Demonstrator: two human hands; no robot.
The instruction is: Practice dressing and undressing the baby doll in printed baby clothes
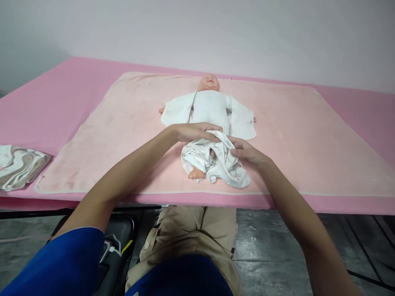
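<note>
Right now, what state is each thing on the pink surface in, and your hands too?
Doll: lying on its back.
White top: over the doll's chest, spread to both sides.
Patterned garment: bunched up at the doll's lower end.
Pale pink blanket: spread out.
Cloth at the left edge: folded.
Left hand: grip closed on the patterned garment.
Right hand: same.

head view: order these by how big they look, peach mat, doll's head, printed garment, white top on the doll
Largest to smallest:
1. peach mat
2. white top, partly hidden
3. printed garment, bunched and nearer the camera
4. doll's head
</note>
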